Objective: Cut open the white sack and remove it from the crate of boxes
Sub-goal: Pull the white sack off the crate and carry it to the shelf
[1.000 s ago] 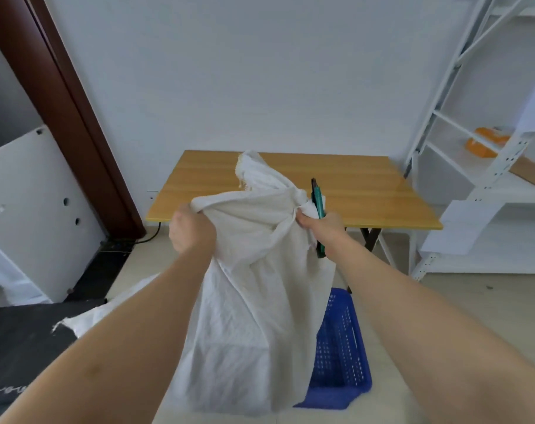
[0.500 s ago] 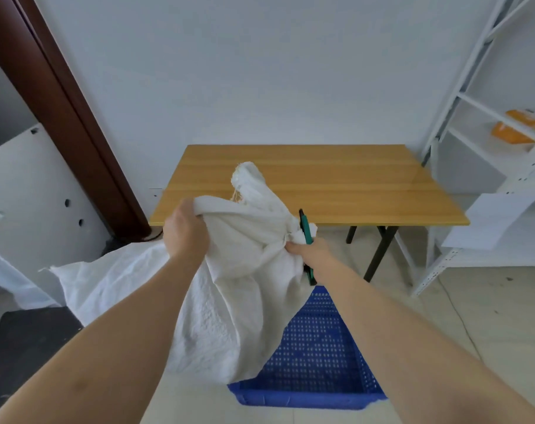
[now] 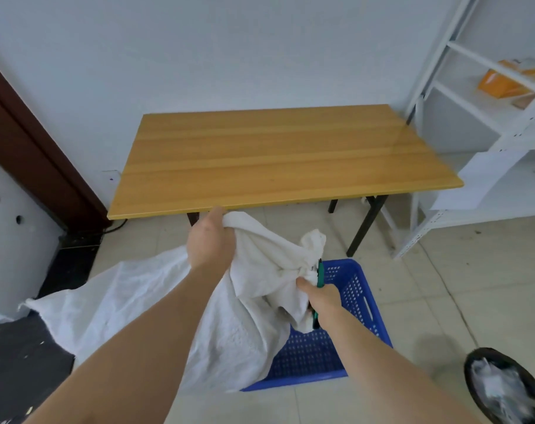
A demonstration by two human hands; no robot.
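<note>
Against the pale back wall stands a wooden surface on dark folding legs, its top bare in this view. To its right rises a white metal shelving rack, with an orange package lying on an upper shelf. At the far left runs a dark brown door frame, beside a white panel with round holes.

On the tiled floor in front of the surface, the white sack spreads out widely: its lower part drapes to the left over the floor and its gathered upper part is lifted and bunched between the two hands. Beneath and to the right of it sits the blue perforated crate, its left side covered by the hanging cloth; what lies inside the crate cannot be told. A black bin with crumpled white material inside shows at the lower right corner.

The left hand has its grip curled tight round a fold of the sack, just below the near edge of the surface. The right hand, lower and over the crate, grips both a bunch of the sack and a green-handled cutting tool, which points upward from the fist.
</note>
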